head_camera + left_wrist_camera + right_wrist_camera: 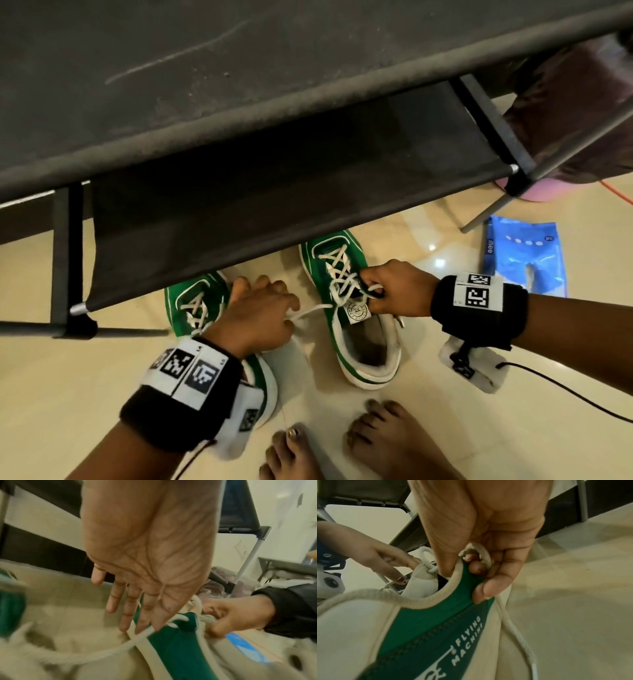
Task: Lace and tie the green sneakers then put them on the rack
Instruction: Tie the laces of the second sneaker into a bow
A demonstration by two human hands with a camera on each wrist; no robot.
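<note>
The right hand [397,287] pinches a loop of white lace [481,553] at the top eyelets of the right-side green sneaker [352,308], fingers curled round it beside the collar. The right wrist view shows what the head view hides: the loop passes over the curled fingers [489,588], the thumb presses on the collar's inner edge, and a free lace end [513,628] trails down the shoe's outer side past lettering that reads FLYING MACHINE.

To the left of that grip, the left hand [263,315] holds the other lace strand [311,310], drawn taut from the eyelets. The left wrist view shows its fingers [126,615] nearly straight, with the strand [137,639] running out from under the fingertips; whether they pinch it or only press on it cannot be told.

Only the head view shows the second green sneaker [191,301], partly under the left wrist, both shoes standing on the tiled floor [445,428] with toes beneath the dark rack [274,178]. A blue packet [524,257] lies beyond the right wrist.
</note>
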